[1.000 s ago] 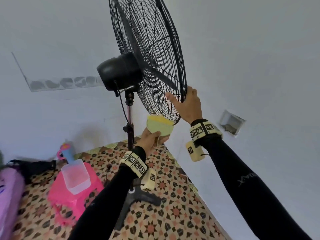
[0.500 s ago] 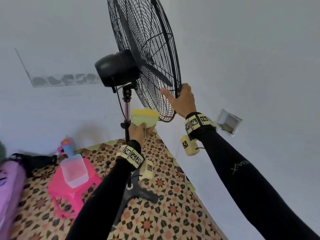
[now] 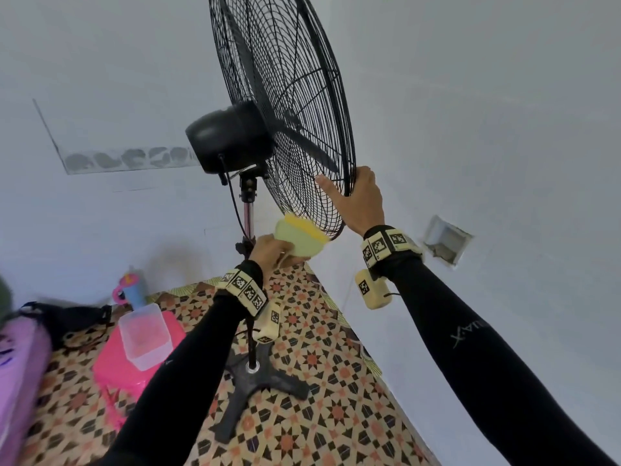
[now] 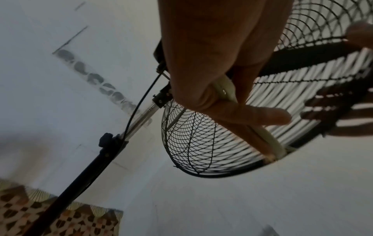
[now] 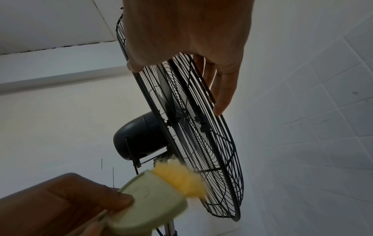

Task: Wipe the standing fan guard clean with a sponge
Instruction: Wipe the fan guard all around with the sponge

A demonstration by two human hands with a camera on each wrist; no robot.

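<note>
Head view: your left hand (image 3: 273, 252) grips the sponge (image 3: 300, 237) against the bottom of the fan guard (image 3: 285, 105) — your right hand (image 3: 361, 200) clasps its lower rim.

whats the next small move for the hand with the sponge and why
Probably slide the yellow and pale green sponge upward along the black wire fan guard: the left hand holds it against the bottom edge, while the right hand grips the rim.
</note>
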